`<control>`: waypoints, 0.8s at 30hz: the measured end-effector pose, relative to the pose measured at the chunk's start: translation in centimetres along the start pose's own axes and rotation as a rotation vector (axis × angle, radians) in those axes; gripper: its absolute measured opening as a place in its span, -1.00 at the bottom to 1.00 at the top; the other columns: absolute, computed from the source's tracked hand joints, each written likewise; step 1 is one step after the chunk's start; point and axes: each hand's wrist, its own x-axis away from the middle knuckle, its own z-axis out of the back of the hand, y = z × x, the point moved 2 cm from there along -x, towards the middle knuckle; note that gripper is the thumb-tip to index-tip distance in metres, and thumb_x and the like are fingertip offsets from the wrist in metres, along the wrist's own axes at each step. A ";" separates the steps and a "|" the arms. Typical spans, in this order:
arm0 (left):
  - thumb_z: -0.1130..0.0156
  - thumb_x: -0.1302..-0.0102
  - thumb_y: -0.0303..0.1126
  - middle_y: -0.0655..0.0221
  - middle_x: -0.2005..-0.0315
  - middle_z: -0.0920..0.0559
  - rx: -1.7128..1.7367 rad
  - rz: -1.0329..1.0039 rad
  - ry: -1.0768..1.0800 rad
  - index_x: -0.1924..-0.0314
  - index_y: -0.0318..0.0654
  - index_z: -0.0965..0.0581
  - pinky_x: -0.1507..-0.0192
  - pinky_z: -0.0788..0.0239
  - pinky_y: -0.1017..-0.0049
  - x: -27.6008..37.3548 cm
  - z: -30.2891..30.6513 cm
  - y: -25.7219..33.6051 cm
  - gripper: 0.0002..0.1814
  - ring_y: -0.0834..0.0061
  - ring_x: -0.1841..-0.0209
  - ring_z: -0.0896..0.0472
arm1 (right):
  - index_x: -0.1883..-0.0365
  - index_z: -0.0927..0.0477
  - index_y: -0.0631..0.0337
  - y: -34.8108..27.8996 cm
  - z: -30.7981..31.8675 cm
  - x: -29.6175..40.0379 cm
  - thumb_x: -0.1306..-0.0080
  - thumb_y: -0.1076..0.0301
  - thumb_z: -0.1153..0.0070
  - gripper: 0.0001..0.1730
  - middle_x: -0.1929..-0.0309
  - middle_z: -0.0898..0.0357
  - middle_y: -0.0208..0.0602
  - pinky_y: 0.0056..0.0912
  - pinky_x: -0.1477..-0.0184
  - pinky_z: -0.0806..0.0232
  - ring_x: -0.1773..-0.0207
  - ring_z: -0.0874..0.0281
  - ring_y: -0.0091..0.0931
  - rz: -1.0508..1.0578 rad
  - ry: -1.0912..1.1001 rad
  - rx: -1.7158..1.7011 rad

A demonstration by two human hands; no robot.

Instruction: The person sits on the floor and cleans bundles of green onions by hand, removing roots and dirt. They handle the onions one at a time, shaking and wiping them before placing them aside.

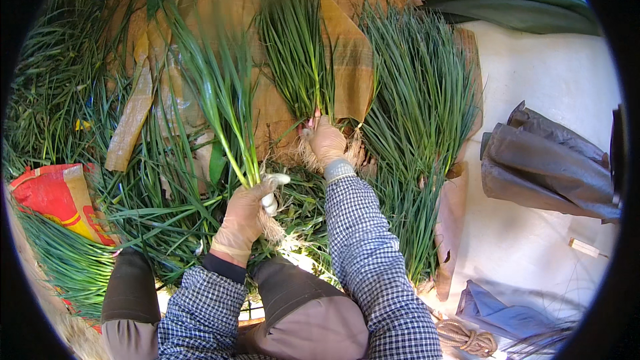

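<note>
My left hand [240, 220], in a thin pale glove, grips a few green garlic stalks [232, 145] just above their white bulbs [270, 203]. The leaves point up and away, and the roots hang below my fingers. My right hand [327, 142], gloved too, closes around the reddish stem bases of a green garlic bunch [295, 55]. That bunch lies on a tan woven plastic sheet [350, 70], its roots showing at both sides of my hand. My right fingertips are partly hidden.
A large row of green garlic [415, 95] lies at the right. Loose leaves [55, 85] cover the left side. A red and yellow sack [50, 195] lies above another bunch [65, 260] at lower left. Dark plastic sheeting [545, 160] and coiled rope [467, 337] are at right.
</note>
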 end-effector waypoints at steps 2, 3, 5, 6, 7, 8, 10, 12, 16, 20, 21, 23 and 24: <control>-0.14 -0.37 -0.40 0.51 0.59 -0.51 -0.077 -0.127 0.057 -0.03 -0.45 -0.53 0.57 -0.14 0.67 -0.3 -0.2 -0.1 -0.69 0.71 0.63 -0.26 | -0.04 -0.41 0.22 1.5 -0.8 0.9 -0.32 -0.07 -0.12 -0.43 0.49 -0.62 -0.14 -0.25 0.42 -0.45 0.47 -0.62 -0.32 0.095 0.121 -0.116; -0.14 -0.38 -0.39 0.46 0.50 -0.55 -0.119 -0.185 0.092 -0.06 -0.43 -0.52 0.48 -0.22 0.66 -0.3 0.3 0.3 -0.68 0.67 0.53 -0.36 | -0.01 -0.42 0.21 0.6 -1.1 2.4 -0.31 -0.09 -0.12 -0.44 0.54 -0.60 -0.20 -0.28 0.49 -0.43 0.55 -0.59 -0.37 0.163 0.165 -0.187; -0.14 -0.39 -0.37 0.36 0.31 -0.63 -0.197 -0.289 0.150 -0.12 -0.38 -0.50 0.30 -0.38 0.64 -0.6 0.9 1.4 -0.65 0.59 0.32 -0.56 | 0.19 -0.49 0.14 -2.1 0.6 7.6 -0.32 -0.11 -0.10 -0.54 0.73 -0.40 -0.43 -0.46 0.70 -0.23 0.76 -0.32 -0.58 0.404 0.334 -0.161; -0.14 -0.39 -0.36 0.31 0.21 -0.67 -0.236 -0.328 0.150 -0.14 -0.36 -0.49 0.21 -0.47 0.63 -1.0 0.4 1.5 -0.63 0.56 0.22 -0.66 | 0.10 -0.54 0.05 -2.1 0.4 9.4 -0.38 -0.02 -0.06 -0.65 0.68 -0.45 -0.49 -0.55 0.68 -0.24 0.72 -0.34 -0.66 0.470 0.336 -0.066; -0.16 -0.36 -0.43 0.31 0.19 -0.67 -0.309 -0.370 0.223 -0.15 -0.41 -0.48 0.14 -0.45 0.60 -1.3 -0.1 1.5 -0.62 0.57 0.20 -0.63 | 0.07 -0.53 0.05 -3.1 0.2 11.0 -0.39 0.12 -0.06 -0.73 0.70 -0.44 -0.52 -0.50 0.65 -0.28 0.71 -0.37 -0.61 0.556 0.318 -0.057; -0.16 -0.34 -0.47 0.31 0.17 -0.66 -0.417 -0.420 0.232 -0.15 -0.43 -0.48 0.12 -0.44 0.59 -2.0 -0.1 1.2 -0.61 0.58 0.19 -0.62 | 0.17 -0.55 0.05 -4.0 -1.0 12.4 -0.36 0.15 -0.09 -0.80 0.63 -0.48 -0.44 -0.46 0.59 -0.31 0.63 -0.44 -0.56 0.624 0.260 0.121; -0.19 -0.29 -0.53 0.34 0.18 -0.66 -0.712 -0.420 0.312 -0.11 -0.49 -0.50 0.11 -0.42 0.59 -3.8 2.4 0.5 -0.62 0.58 0.22 -0.58 | 0.27 -0.58 0.05 -4.9 -1.4 14.1 -0.33 0.20 -0.13 -0.85 0.53 -0.53 -0.33 -0.39 0.49 -0.37 0.50 -0.53 -0.48 0.776 0.241 0.145; -0.20 -0.30 -0.50 0.34 0.24 -0.67 -0.673 -0.392 0.357 0.03 -0.48 -0.56 0.19 -0.42 0.58 -4.2 4.9 0.8 -0.73 0.60 0.31 -0.58 | 0.26 -0.60 0.07 -4.8 0.0 14.4 -0.30 0.24 -0.15 -0.86 0.44 -0.56 -0.27 -0.34 0.41 -0.42 0.39 -0.58 -0.45 0.923 0.338 -0.164; -0.20 -0.30 -0.51 0.36 0.30 -0.67 -0.285 -0.358 0.301 0.12 -0.41 -0.58 0.29 -0.42 0.57 -2.7 2.9 1.3 -0.83 0.60 0.36 -0.59 | 0.08 -0.58 0.21 -0.9 -1.0 12.2 -0.39 0.02 -0.09 -0.59 0.19 -0.64 -0.23 -0.34 0.11 -0.47 0.18 -0.60 -0.44 -0.016 -0.444 -1.350; -0.21 -0.28 -0.53 0.40 0.33 -0.66 -0.369 -0.365 0.236 0.13 -0.37 -0.58 0.27 -0.43 0.58 -3.3 3.3 0.0 -0.83 0.57 0.33 -0.61 | 0.19 -0.53 0.30 -4.6 0.5 9.4 -0.44 0.13 -0.03 -0.65 0.36 -0.59 -0.24 -0.50 0.41 -0.44 0.42 -0.55 -0.56 0.362 -0.186 -0.610; -0.17 -0.29 -0.54 0.37 0.32 -0.66 -0.349 -0.324 0.231 0.11 -0.38 -0.55 0.26 -0.43 0.59 -3.1 3.3 0.1 -0.82 0.55 0.33 -0.61 | 0.20 -0.53 0.31 -4.7 0.2 8.7 -0.43 0.13 -0.04 -0.65 0.37 -0.60 -0.26 -0.52 0.45 -0.41 0.46 -0.53 -0.57 0.327 -0.294 -0.789; -0.11 -0.32 -0.56 0.33 0.29 -0.66 -0.309 -0.241 0.220 0.07 -0.39 -0.51 0.25 -0.44 0.59 -2.6 2.8 0.3 -0.80 0.52 0.31 -0.61 | 0.22 -0.52 0.31 -4.4 -0.4 8.0 -0.42 0.14 -0.04 -0.66 0.38 -0.60 -0.28 -0.57 0.52 -0.37 0.54 -0.49 -0.58 0.249 -0.506 -1.144; -0.08 -0.33 -0.58 0.29 0.29 -0.66 -0.288 -0.262 0.265 0.09 -0.41 -0.51 0.26 -0.47 0.55 -2.4 3.0 0.4 -0.83 0.49 0.30 -0.63 | 0.21 -0.52 0.34 -4.3 1.0 8.6 -0.42 0.19 -0.04 -0.68 0.37 -0.61 -0.30 -0.61 0.60 -0.32 0.59 -0.44 -0.60 0.236 -0.509 -1.131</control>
